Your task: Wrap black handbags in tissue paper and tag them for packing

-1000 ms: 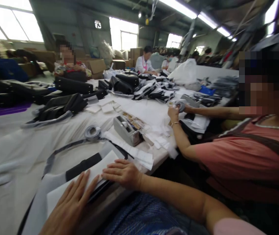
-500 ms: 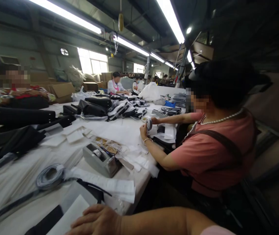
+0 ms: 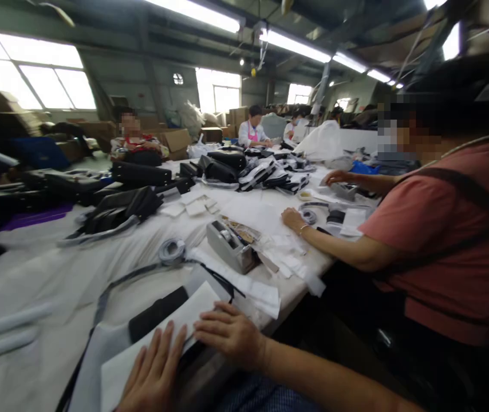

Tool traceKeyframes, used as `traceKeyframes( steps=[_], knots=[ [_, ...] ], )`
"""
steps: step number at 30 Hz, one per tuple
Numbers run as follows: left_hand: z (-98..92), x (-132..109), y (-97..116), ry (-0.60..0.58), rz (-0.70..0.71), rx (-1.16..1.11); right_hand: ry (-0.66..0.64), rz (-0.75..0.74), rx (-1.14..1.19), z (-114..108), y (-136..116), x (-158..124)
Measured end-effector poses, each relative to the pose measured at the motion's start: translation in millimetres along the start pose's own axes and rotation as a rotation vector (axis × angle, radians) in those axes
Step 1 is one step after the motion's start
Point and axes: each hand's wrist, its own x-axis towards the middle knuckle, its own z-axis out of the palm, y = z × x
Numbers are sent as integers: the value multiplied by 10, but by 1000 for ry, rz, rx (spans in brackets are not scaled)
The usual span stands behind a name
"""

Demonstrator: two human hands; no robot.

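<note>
My left hand [image 3: 155, 372] lies flat with fingers stretched out on a white sheet [image 3: 158, 337] at the table's near edge. My right hand [image 3: 227, 332] rests beside it, fingers spread on the sheet's right corner. Under the sheet lies a black and grey panel [image 3: 154, 309] with a dark strap curving away to the left. Neither hand grips anything.
A grey tape dispenser [image 3: 231, 247] and a coil of grey tape [image 3: 172, 249] sit just beyond my hands among white paper strips. A person in a salmon shirt [image 3: 450, 229] works at my right, hands on the table. Black bags [image 3: 133, 171] pile farther back, with other seated workers.
The view swung right toward the neighbour and back down left. My left hand left the view and is back on the sheet. The neighbour lowered a tape roll to the table.
</note>
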Motion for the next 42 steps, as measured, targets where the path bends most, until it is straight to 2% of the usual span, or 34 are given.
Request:
traceKeyframes(
  steps=[2,3,5,7,9,11,16,19,21,24,30,34,36,38,40,42],
  knots=[
    [-87,30,91,-48,-54,35,64,122,184,-183,-112,-75],
    [-127,60,134,-71,-73,42,100,268,281,-261,-162,-124],
    [-188,115,192,-105,-93,41,150,659,502,-369,-242,-221],
    [-222,140,215,-116,-104,32,134,1034,762,-411,-290,-279],
    [-233,135,216,-127,-116,21,109,1270,1015,-409,-304,-278],
    [-230,118,211,-127,-123,11,159,1378,1201,-383,-294,-229],
    [-234,92,186,-106,-140,0,426,1507,1503,-238,-255,-66],
    [-256,69,157,-64,-162,1,419,1578,1604,-132,-305,50],
    [-269,49,147,-53,-174,9,300,1549,1577,-92,-378,151],
    [-288,41,162,-51,-202,30,158,1397,1525,-103,-505,314],
    [-341,93,187,-12,-276,8,167,1315,1569,-200,-702,629],
    [-335,89,99,90,-400,3,77,1097,1546,-183,-687,741],
    [-347,86,35,123,-429,-9,-48,942,1399,-189,-535,704],
    [-387,92,-30,135,-470,-9,-156,743,1060,-234,-260,600],
    [-447,109,-84,142,-550,7,-177,544,623,-305,110,458],
    [-507,135,-120,160,-636,28,-180,421,274,-368,499,322]
  ],
)
